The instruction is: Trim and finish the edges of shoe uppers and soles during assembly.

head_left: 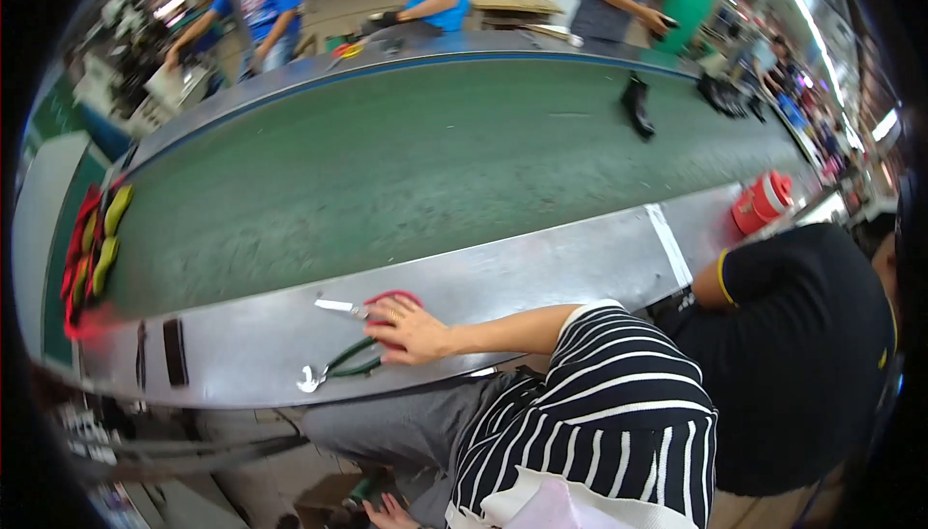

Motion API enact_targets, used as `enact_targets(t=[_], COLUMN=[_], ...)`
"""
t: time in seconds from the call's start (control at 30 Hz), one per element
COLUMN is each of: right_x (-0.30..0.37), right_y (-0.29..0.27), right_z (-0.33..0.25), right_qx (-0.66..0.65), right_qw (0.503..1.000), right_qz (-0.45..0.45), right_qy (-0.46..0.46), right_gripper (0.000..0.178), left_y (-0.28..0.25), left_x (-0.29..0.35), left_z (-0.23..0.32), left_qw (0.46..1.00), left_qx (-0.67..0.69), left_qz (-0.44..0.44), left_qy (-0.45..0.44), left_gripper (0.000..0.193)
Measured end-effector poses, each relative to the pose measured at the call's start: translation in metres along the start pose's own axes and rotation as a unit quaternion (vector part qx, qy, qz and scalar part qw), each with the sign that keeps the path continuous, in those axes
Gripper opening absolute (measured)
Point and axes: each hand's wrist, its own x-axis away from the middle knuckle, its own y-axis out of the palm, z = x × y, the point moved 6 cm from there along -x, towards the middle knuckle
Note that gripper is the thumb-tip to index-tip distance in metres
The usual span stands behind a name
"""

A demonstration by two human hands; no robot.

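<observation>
My right hand, in a striped sleeve, lies over two tools on the metal ledge, fingers stretched out. Under and beside the fingers is a pair of scissors with red handles and a pale blade pointing left. Green-handled pincers lie partly beneath the palm, their silver jaws toward the ledge's near edge. Low in the picture, by my grey trousers, my left hand hangs with its fingers apart and nothing visible in it. A dark green object is close to it, too dim to name.
A green conveyor belt runs beyond the metal ledge, carrying a black boot. Red and yellow-green pieces sit at the left end. A dark flat bar lies on the ledge. A red jug and a black-shirted person are right.
</observation>
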Motion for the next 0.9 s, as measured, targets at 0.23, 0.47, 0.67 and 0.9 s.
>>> enact_targets(t=[0.23,0.47,0.67,0.9], right_x=[0.013,0.01,0.014,0.014], right_y=[0.01,0.012,0.012,0.011], right_z=[-0.003,-0.009,-0.001,-0.001], right_qx=[-0.02,-0.037,-0.039,-0.048], right_qw=[0.999,0.998,0.998,0.997], right_qz=[-0.016,-0.022,-0.016,-0.014], right_qy=[-0.039,-0.047,-0.044,-0.055], right_gripper=[0.064,0.065,0.065,0.064], left_y=[0.094,0.129,0.156,0.192], left_x=[-0.019,-0.025,-0.032,-0.045], left_z=[0.003,0.007,0.0,-0.001], left_qw=[0.987,0.967,0.943,0.904], left_qx=[-0.139,-0.21,-0.276,-0.353], left_qz=[-0.083,-0.138,-0.18,-0.234], left_qy=[0.003,0.033,0.046,0.061], left_gripper=[0.02,0.024,0.028,0.033])
